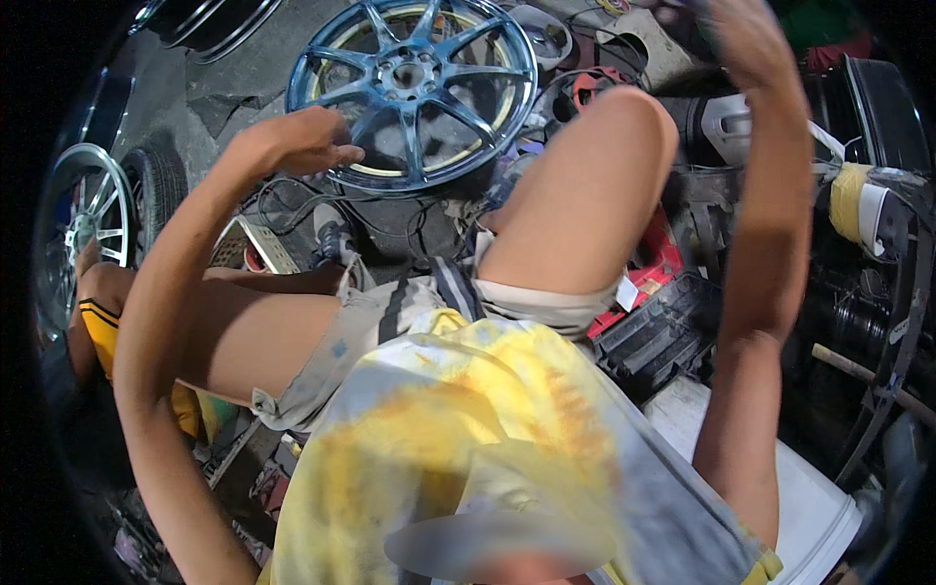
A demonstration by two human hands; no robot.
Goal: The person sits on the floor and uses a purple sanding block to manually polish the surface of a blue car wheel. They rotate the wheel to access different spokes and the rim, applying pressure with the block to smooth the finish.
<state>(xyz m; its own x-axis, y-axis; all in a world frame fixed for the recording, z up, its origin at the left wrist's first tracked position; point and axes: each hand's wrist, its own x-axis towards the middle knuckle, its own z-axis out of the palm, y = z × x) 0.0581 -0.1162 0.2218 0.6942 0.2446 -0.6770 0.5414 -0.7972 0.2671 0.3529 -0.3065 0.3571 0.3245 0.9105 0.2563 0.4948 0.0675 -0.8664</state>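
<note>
The grey floor of this crowded workshop is strewn with gear right up to where the person sits. Nearest me are a stained yellow-and-grey shirt and, at its right, a white box-like piece, with a black ribbed tray just ahead of it. Beyond the lap, the left hand hangs at the near left edge of the blue wheel, fingers curled and one poking out; I can't tell whether it touches the rim or pinches anything. The right hand is raised well to the wheel's right, too blurred to say if it's spread or gripping. The wheel lies spoked face up in front of the knees. To handle it well, I'd steady the rim lightly with the left fingers, bring the right in low and unhurried, go spoke by spoke, and keep the black cable from snagging. Farther off at left stand a silver wheel and a tyre.
</note>
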